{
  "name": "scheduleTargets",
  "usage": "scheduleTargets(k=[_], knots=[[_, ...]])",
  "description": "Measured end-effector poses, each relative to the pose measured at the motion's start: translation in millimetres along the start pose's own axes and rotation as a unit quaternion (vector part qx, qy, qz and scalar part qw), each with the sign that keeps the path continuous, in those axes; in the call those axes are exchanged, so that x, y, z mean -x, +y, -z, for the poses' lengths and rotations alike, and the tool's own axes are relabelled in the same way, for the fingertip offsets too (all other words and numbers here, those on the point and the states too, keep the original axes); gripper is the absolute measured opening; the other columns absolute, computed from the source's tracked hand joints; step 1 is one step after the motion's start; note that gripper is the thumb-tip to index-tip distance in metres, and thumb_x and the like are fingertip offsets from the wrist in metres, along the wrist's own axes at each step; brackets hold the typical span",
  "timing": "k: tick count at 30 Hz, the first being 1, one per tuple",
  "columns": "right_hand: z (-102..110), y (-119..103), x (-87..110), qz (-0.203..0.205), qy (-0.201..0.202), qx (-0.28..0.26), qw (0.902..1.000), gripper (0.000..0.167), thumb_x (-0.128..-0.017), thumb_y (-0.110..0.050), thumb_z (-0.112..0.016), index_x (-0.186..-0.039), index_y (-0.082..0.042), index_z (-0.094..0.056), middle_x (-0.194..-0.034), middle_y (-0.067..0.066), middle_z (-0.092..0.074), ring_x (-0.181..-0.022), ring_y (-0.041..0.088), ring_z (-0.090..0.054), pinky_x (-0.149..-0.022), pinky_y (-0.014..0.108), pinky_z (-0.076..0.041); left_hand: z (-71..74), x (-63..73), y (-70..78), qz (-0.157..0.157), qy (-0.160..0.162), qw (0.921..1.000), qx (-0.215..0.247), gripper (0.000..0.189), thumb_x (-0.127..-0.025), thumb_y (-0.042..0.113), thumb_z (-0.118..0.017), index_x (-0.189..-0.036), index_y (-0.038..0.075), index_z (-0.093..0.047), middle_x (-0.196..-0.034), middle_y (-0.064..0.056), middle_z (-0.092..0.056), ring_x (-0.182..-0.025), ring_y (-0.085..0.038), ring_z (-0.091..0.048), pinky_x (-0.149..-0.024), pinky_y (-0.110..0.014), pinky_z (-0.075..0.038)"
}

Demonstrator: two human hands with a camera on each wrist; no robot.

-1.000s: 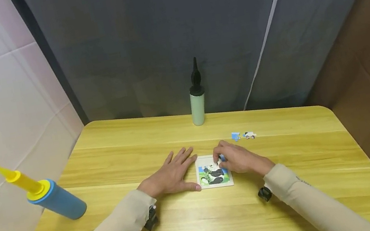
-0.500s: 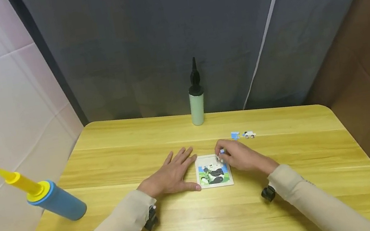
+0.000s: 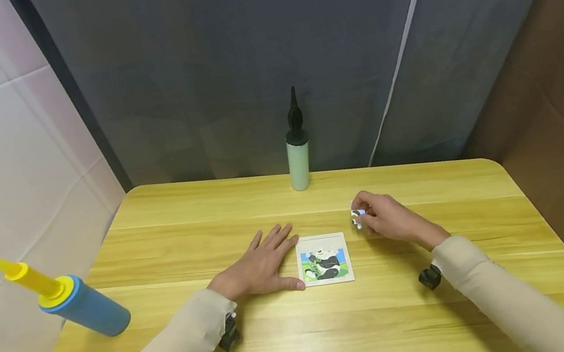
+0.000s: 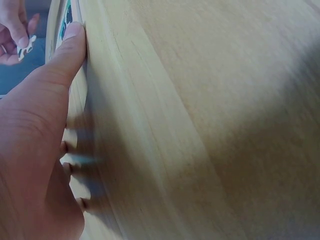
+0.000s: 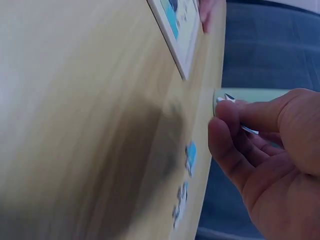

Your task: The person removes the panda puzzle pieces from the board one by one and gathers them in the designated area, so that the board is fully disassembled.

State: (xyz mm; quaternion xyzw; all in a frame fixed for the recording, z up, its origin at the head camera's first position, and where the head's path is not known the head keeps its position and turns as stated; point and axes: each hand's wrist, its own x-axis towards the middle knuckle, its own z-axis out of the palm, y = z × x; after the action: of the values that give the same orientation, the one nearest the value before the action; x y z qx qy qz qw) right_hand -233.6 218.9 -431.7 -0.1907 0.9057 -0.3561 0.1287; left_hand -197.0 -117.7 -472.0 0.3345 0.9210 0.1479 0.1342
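Note:
My left hand [image 3: 256, 270] lies flat on the table with fingers spread, its thumb and a fingertip at the left edge of a small square puzzle tray [image 3: 321, 238]. Inside the tray, fitted jigsaw pieces [image 3: 325, 265] show part of a panda on green and blue; bare board shows along the top. To the right of the tray, my right hand [image 3: 394, 219] pinches a white and black puzzle piece [image 3: 357, 219] between thumb and fingers, above the table. Two loose pieces, one blue [image 5: 190, 158] and one whitish [image 5: 180, 204], lie on the table below that hand in the right wrist view.
A pale green hand pump [image 3: 299, 163] with a black nozzle stands at the table's back edge. On the left stands a blue and yellow hand pump [image 3: 90, 307]. Dark curtain [image 3: 197, 78] hangs behind the wooden table [image 3: 312, 347].
My right hand has lifted a puzzle piece from the tray's upper right and carried it right, over the loose pieces. My left hand has stayed in place.

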Motion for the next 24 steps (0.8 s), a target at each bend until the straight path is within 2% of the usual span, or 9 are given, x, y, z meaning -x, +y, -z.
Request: scheduleTargets(k=[7, 13, 19, 24], knots=[[27, 16, 5.7, -0.018, 0.036, 0.024, 0.9989, 0.02, -0.11, -0.009, -0.055, -0.128, -0.001, -0.06, -0.082, 0.012, -0.07, -0.071, 0.024, -0.065, -0.06, 0.028, -0.05, 1.8, -0.6, 2.6, -0.002, -0.002, 1.0, 0.0, 0.107, -0.092, 0.072, -0.068, -0.169, 0.009, -0.028, -0.181, -0.016, -0.01, -0.169, -0.041, -0.01, -0.134, -0.069, -0.007], [48, 32, 9.8, -0.032, 0.051, 0.03, 0.9978, 0.021, -0.109, -0.004, -0.055, -0.129, 0.003, -0.058, -0.095, 0.021, -0.07, -0.076, 0.029, -0.07, -0.062, 0.03, -0.054, 1.4, -0.9, 2.7, -0.001, -0.004, 1.0, -0.001, 0.107, -0.093, 0.073, -0.068, -0.17, 0.01, -0.028, -0.182, -0.015, -0.01, -0.169, -0.04, -0.009, -0.134, -0.068, -0.007], [60, 51, 8.6, -0.046, 0.054, 0.047, 0.9963, 0.02, -0.109, -0.004, -0.055, -0.127, 0.003, -0.059, -0.105, 0.022, -0.068, -0.078, 0.032, -0.071, -0.064, 0.03, -0.054, 2.0, 1.0, 2.5, 0.002, -0.005, 1.0, -0.001, 0.107, -0.093, 0.072, -0.068, -0.17, 0.01, -0.028, -0.181, -0.015, -0.01, -0.169, -0.04, -0.009, -0.135, -0.068, -0.007], [64, 64, 6.9, -0.056, 0.056, 0.066, 0.9947, 0.018, -0.106, -0.004, -0.058, -0.122, 0.004, -0.061, -0.108, 0.024, -0.067, -0.071, 0.025, -0.067, -0.063, 0.031, -0.051, 1.6, 1.7, 2.0, -0.001, 0.0, 1.0, 0.0, 0.106, -0.093, 0.071, -0.069, -0.169, 0.009, -0.029, -0.181, -0.016, -0.011, -0.169, -0.041, -0.01, -0.134, -0.069, -0.008]])
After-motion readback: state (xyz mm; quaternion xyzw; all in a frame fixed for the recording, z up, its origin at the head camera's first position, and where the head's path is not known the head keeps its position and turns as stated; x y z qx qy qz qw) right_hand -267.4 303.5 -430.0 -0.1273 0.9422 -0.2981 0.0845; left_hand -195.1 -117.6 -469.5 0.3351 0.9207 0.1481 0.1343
